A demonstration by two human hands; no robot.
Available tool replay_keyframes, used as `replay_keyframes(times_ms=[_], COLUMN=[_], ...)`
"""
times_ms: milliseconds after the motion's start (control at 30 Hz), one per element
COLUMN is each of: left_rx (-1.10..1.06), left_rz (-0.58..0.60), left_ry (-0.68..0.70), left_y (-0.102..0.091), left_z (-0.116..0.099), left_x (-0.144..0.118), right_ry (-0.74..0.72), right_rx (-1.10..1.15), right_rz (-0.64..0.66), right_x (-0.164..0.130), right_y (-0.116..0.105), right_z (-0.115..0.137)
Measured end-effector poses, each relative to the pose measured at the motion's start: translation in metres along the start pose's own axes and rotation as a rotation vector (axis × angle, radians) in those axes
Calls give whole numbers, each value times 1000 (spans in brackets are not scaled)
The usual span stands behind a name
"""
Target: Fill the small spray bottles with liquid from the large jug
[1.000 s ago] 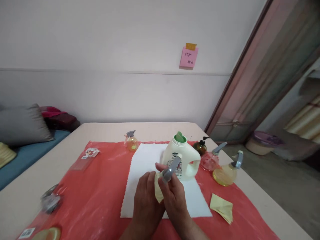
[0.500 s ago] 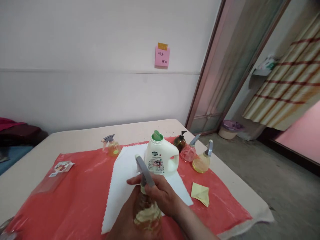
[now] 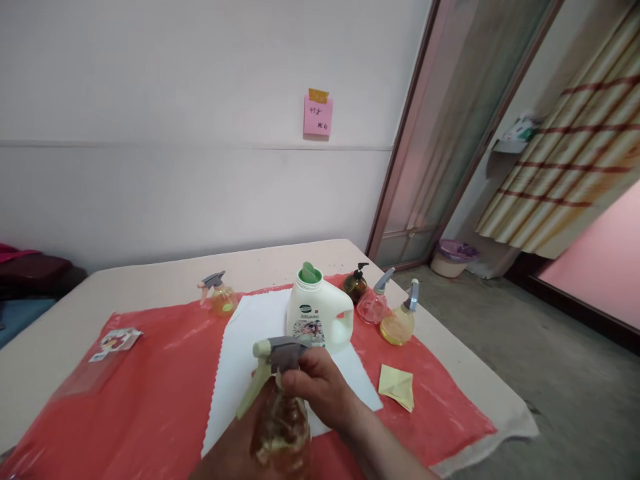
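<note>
A clear spray bottle [image 3: 284,437] with a grey and pale-green trigger head [image 3: 284,351] stands upright close in front of me. My right hand [image 3: 324,387] is closed on the back of the trigger head, at the neck. My left hand [image 3: 250,420] is wrapped round the bottle's body from the left, its fingers mostly hidden behind the bottle. The spray nozzle points left. Just beyond my hands, a white detergent jug [image 3: 315,313] with a green opening stands on a white sheet [image 3: 240,347].
A pink-trigger spray bottle [image 3: 223,301] stands behind at left. At right are a brown pump bottle [image 3: 355,287], a pink spray bottle [image 3: 372,307], a yellow spray bottle [image 3: 399,325] and yellow paper squares [image 3: 396,385]. A plastic packet [image 3: 107,357] lies left on red plastic [image 3: 165,393].
The trigger head has turned so its nozzle now points left and its pale-green trigger shows. My right hand has shifted with it. The view has moved slightly.
</note>
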State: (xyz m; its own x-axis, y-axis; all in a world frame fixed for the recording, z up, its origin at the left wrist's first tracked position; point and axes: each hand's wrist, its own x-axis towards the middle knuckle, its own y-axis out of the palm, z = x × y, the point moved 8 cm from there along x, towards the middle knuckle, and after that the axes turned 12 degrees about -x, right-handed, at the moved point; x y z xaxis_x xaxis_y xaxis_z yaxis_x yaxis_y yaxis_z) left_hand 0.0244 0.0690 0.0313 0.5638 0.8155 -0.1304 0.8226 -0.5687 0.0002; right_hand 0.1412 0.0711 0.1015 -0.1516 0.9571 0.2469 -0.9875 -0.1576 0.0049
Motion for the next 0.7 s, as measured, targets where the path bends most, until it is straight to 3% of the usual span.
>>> replay_keyframes(times_ms=[100, 167, 267, 333, 467, 567, 700], left_rx=[21, 34, 98, 182, 379, 471, 221], left_rz=[52, 68, 109, 55, -247, -550, -903], left_ry=[-61, -74, -91, -97, -75, -62, 59], left_y=[-10, -12, -10, -18, -66, -112, -158], left_z=[11, 13, 14, 16, 21, 19, 6], left_x=[-5, -5, 1, 7, 19, 18, 3], right_ry=[59, 85, 35, -18, -70, -129, -156], right_rx=[139, 185, 249, 291, 300, 171, -91], right_rz=[71, 34, -266, -491, -660, -720, -641], right_x=[-4, -4, 0, -2, -4, -8, -6], right_y=[9, 10, -15, -40, -74, -88, -77], right_z=[-9, -16, -20, -19, -18, -18, -28])
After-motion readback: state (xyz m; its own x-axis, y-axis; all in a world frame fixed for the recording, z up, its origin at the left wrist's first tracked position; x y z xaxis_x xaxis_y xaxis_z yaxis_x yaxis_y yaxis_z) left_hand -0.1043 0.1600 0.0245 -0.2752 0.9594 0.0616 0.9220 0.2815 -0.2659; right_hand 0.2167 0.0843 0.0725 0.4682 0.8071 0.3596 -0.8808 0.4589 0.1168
